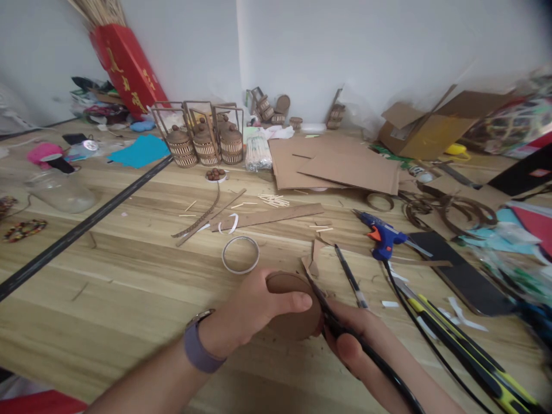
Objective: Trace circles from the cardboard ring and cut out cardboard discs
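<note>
A brown cardboard disc [293, 326] adjoins black-handled scissors [331, 317].

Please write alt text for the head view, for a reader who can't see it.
A person's left hand grips a brown cardboard disc over a wooden table, while the right hand holds what look like black scissors at its edge. Beyond are a blue glue gun, cardboard sheets and small lidded baskets.

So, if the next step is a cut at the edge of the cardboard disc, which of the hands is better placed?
Probably the right hand: it holds what look like black scissors at the edge of the cardboard disc. The left hand grips the disc, thumb across its face.
</note>
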Demonstrator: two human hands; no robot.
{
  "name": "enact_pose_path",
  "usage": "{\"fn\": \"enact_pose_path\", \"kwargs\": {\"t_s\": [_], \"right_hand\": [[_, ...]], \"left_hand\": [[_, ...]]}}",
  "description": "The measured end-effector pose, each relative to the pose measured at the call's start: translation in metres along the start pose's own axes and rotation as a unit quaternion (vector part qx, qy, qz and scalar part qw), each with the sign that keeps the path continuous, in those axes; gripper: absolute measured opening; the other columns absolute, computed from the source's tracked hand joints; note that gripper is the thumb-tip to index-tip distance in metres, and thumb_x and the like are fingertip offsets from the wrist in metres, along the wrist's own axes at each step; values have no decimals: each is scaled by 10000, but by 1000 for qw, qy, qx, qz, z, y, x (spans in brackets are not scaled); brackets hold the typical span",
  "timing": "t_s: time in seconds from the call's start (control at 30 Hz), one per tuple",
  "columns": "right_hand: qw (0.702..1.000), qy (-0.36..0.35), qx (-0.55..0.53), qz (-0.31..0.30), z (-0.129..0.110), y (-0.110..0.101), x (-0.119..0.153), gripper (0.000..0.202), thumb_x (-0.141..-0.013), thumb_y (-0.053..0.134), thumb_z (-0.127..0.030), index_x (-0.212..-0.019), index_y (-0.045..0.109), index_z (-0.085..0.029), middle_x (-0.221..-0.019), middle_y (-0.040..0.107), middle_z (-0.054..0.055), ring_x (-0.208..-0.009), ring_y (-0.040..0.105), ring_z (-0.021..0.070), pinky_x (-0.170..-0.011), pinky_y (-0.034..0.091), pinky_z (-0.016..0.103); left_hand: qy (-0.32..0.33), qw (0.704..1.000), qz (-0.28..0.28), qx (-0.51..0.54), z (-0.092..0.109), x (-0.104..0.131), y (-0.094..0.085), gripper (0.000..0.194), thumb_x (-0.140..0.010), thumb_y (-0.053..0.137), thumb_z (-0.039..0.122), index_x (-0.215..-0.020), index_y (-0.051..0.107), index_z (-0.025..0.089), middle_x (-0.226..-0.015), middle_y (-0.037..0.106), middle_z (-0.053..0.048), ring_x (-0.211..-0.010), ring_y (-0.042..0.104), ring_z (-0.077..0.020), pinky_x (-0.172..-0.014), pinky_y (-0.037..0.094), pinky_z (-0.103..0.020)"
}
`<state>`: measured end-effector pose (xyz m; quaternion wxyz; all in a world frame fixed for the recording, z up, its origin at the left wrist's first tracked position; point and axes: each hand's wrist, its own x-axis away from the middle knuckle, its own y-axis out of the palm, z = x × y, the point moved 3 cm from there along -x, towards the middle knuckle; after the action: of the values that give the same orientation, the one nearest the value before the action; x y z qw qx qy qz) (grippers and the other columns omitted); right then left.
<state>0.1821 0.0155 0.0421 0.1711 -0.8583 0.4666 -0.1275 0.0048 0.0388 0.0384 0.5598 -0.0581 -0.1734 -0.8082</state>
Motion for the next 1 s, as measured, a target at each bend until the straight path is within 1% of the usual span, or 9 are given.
{"fn": "enact_pose_path", "kwargs": {"t_s": [0.1,0.27,0.43,0.57,0.7,0.8,0.87,0.93,1.0], "right_hand": [[1000,1,3,2,0,0,0,691,-844,310,-882,-764,548,-237,-634,438,-4,-547,373,170,-473,262,309],[1000,1,15,1,3,0,-1,729,-854,297,-881,-755,562,-209,-635,437,-10,-560,381,154,-488,282,281],[1000,5,31,1,5,0,-2,738,-854,281,-883,-745,553,-205,-645,496,4,-583,446,170,-520,328,279],[999,6,39,8,8,-1,0,751,-856,287,-881,-759,588,-200,-661,539,26,-598,482,186,-523,346,285],[999,21,42,9,12,0,1,763,-840,292,-896,-769,605,-203,-679,570,44,-617,496,201,-520,343,289],[998,26,40,31,11,2,3,772,-828,295,-907,-769,619,-209,-712,612,55,-632,511,210,-525,338,296],[998,28,40,50,8,2,3,786,-813,297,-922,-746,618,-207,-697,612,49,-621,507,204,-532,334,299],[997,36,40,63,4,3,2,796,-803,306,-930,-720,611,-200,-646,578,27,-588,481,185,-525,321,293],[995,42,38,79,-1,3,2,793,-800,319,-931,-708,603,-197,-606,528,-1,-552,439,160,-510,302,281]], "left_hand": [[3,1000,-11,4,2,0,1,213,-683,812,339,-829,796,186,-776,762,5,-754,653,-183,-723,479,-271],[1,1000,10,-2,1,-1,0,228,-676,821,338,-864,808,208,-851,793,10,-815,681,-195,-760,489,-270],[3,1000,6,0,-3,-2,-1,232,-680,823,336,-877,809,214,-894,804,1,-875,698,-222,-791,497,-284],[-3,1000,13,-8,-5,-2,-3,243,-671,838,353,-864,807,209,-882,804,-8,-885,701,-238,-780,499,-292],[2,1000,10,-1,-4,-2,-4,288,-673,842,346,-925,808,212,-921,807,-12,-906,699,-237,-808,493,-299],[11,1000,13,0,-3,-3,-4,263,-676,848,329,-914,810,224,-919,805,4,-900,692,-221,-801,487,-284],[14,1000,8,8,-2,-3,-3,244,-676,848,321,-894,809,217,-892,799,7,-865,686,-208,-775,482,-273],[17,999,9,36,-1,-3,-3,244,-656,857,319,-863,802,201,-839,784,7,-806,674,-188,-739,475,-261],[17,996,23,84,-1,-4,-1,267,-629,875,326,-840,786,189,-789,762,9,-754,658,-169,-712,474,-252]]}}
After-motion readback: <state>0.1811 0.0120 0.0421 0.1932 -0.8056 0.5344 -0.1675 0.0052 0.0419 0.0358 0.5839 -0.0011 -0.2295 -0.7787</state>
